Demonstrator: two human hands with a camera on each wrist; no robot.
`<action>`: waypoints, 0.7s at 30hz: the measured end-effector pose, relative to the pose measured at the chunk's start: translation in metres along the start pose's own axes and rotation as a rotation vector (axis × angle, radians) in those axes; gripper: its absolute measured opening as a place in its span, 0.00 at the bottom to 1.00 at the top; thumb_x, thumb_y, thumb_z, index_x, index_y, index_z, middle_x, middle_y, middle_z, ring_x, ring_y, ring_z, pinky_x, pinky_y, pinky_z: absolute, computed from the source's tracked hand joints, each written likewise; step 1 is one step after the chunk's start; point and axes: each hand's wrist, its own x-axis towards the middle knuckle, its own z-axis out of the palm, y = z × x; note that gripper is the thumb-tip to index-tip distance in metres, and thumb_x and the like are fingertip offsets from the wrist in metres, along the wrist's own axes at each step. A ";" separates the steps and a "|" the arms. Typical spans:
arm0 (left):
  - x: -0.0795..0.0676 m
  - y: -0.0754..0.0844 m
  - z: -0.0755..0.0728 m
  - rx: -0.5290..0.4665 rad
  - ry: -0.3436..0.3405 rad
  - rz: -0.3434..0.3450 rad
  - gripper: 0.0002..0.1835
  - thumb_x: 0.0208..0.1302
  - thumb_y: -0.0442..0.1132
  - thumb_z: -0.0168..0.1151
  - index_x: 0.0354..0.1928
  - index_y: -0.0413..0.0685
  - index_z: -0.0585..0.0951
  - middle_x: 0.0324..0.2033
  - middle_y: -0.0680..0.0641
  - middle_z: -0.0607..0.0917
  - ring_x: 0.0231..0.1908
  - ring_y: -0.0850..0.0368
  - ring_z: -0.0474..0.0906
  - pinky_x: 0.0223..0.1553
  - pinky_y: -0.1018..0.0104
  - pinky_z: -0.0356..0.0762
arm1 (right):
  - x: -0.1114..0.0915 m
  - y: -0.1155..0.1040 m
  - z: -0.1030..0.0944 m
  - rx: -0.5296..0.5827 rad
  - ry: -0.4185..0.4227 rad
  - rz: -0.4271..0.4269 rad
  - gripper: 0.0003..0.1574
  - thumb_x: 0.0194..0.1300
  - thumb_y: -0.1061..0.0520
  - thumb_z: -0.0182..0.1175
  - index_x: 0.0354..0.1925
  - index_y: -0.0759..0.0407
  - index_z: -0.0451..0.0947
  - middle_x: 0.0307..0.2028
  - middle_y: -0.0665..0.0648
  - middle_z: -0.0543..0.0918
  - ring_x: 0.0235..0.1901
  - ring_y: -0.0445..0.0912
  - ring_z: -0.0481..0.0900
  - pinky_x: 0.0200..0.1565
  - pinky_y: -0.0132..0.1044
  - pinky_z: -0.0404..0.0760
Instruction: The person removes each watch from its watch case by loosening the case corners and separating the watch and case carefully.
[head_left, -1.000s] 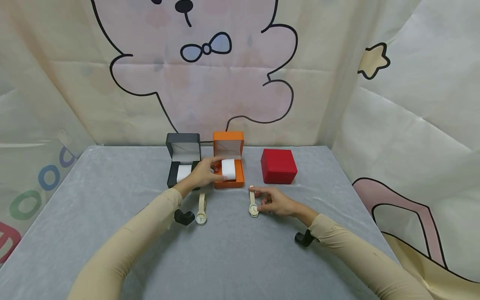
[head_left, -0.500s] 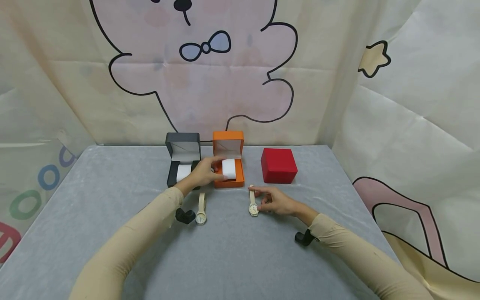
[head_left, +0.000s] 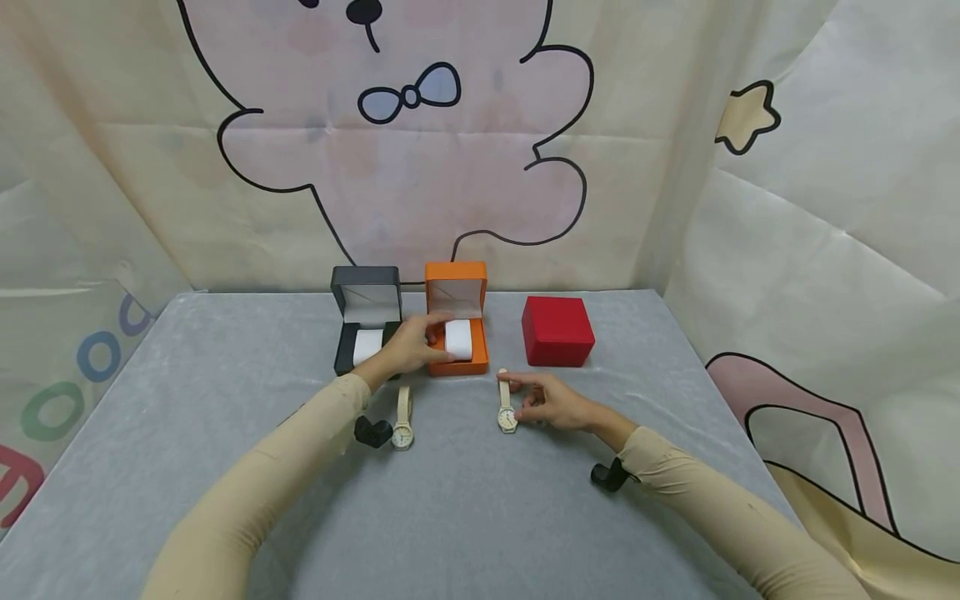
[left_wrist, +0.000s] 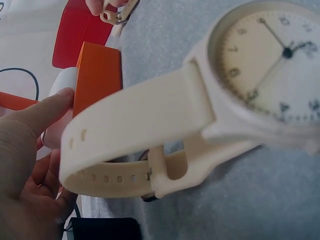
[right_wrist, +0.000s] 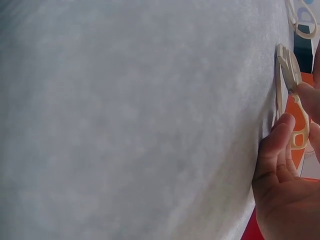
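Next to no change is seen in the head view from a second ago: the same things are held in the same places, and only a very slight shift of the whole scene can be made out.

At the centre, the left hand (head_left: pixel 411 343) is laid over the open orange box (head_left: pixel 468 369); a rounded white cushion (head_left: pixel 458 340) inside it is held at its left side between thumb and fingers, set moderately apart. Right of centre, a cream wristwatch (head_left: pixel 506 408) is held on the desk (head_left: pixel 450 517) by the right hand (head_left: pixel 557 402), the forefinger placed at the strap's upper end and the thumb beside the round case.

A second cream watch (head_left: pixel 403 414) is laid left of centre. In the left wrist view, its strap is seen as smooth and rubber-like, looped and punched with holes, and its pale round dial is marked with dark numerals.

The open dark grey box (head_left: pixel 347 343), lined in pale material and fitted with another white cushion (head_left: pixel 367 343), is placed just left of the orange one. A matt red box (head_left: pixel 557 332) is set to the right, its lid closed. The desk is covered in soft, mottled grey-blue cloth, and a creased cream curtain (head_left: pixel 645 192) printed with cartoon outlines is hung behind.
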 end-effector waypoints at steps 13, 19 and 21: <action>0.002 0.000 0.003 0.064 -0.003 0.012 0.41 0.57 0.41 0.77 0.72 0.44 0.71 0.39 0.44 0.79 0.39 0.53 0.72 0.39 0.65 0.69 | 0.001 0.000 -0.001 -0.002 -0.009 -0.006 0.44 0.64 0.66 0.67 0.75 0.60 0.63 0.57 0.68 0.75 0.31 0.43 0.75 0.31 0.27 0.75; 0.002 -0.001 0.004 0.073 0.022 0.040 0.40 0.56 0.39 0.76 0.71 0.39 0.72 0.45 0.41 0.82 0.41 0.52 0.74 0.42 0.64 0.72 | 0.002 -0.001 -0.001 -0.019 -0.002 -0.015 0.44 0.65 0.66 0.67 0.75 0.60 0.63 0.58 0.68 0.75 0.31 0.44 0.76 0.33 0.27 0.76; 0.002 -0.002 0.004 0.072 0.020 0.039 0.40 0.56 0.38 0.76 0.71 0.38 0.72 0.48 0.40 0.82 0.41 0.52 0.74 0.42 0.63 0.73 | 0.002 -0.001 -0.001 -0.019 -0.006 -0.011 0.44 0.65 0.65 0.67 0.75 0.60 0.62 0.59 0.68 0.75 0.32 0.44 0.76 0.33 0.27 0.77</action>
